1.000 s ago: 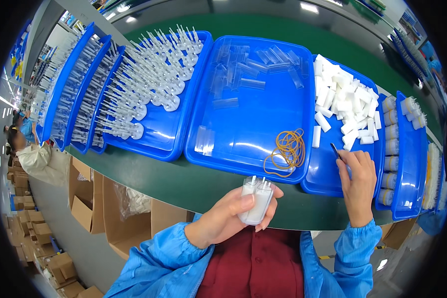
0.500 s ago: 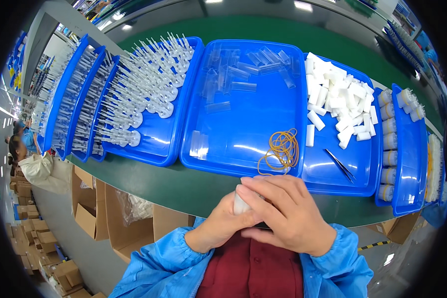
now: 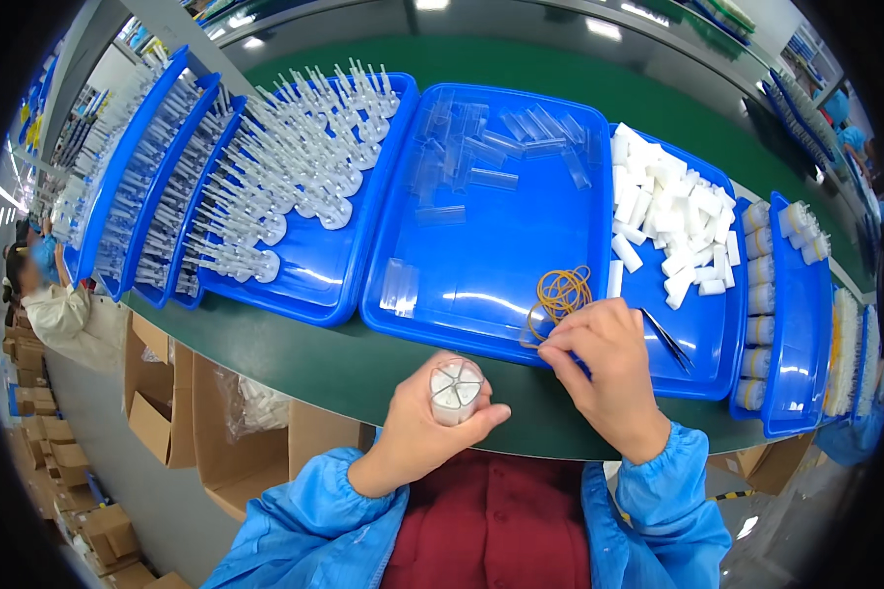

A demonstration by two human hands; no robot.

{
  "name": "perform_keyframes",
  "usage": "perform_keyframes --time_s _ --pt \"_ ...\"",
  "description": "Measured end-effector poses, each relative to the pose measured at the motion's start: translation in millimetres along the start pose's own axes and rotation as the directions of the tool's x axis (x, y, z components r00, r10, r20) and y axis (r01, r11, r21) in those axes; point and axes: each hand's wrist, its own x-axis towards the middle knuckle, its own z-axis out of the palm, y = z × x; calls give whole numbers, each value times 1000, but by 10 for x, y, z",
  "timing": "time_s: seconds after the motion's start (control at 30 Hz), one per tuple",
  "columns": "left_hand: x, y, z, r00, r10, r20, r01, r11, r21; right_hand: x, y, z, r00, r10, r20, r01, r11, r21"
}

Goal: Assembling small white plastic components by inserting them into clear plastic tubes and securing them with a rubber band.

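The person's left hand (image 3: 422, 417), low in the middle of the frame, is curled around a clear round container (image 3: 457, 388), its open end tipped up and white wedge-shaped pieces showing inside. Just right of it, the right hand (image 3: 604, 363) has thumb and forefinger pinched on a strand of the tan rubber bands (image 3: 563, 293), at the lower right corner of the middle tray (image 3: 486, 250).

From where I stand, that tray's raised front rim lies above the container, with a strip of green tabletop (image 3: 314, 358) between rim and table edge. Blue tray floor spreads broadly left of the bands, up to the clear plastic pieces (image 3: 491, 152) along the top.

Close by the right hand, tweezers (image 3: 666, 339) lie slantwise in the next tray, below a heap of white blocks (image 3: 673, 221). Standing tubed parts (image 3: 304, 157) crowd the upper left; capped cylinders (image 3: 758, 304) line the right side. Cardboard boxes (image 3: 246, 432) stand below the table at lower left.
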Motion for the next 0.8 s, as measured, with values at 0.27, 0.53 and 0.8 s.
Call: perform_keyframes --time_s 0.27,0.53,0.8 --pt "320 35 148 925 368 -92 -369 929 -2 -3 -444 -223 928 265 262 -366 512 777" --pt "294 332 175 891 -63 449 243 902 -356 12 -225 -151 956 -193 -223 230 961 155" --pt "198 463 24 953 140 269 -209 945 251 162 -189 -440 961 -175 216 176 984 13"
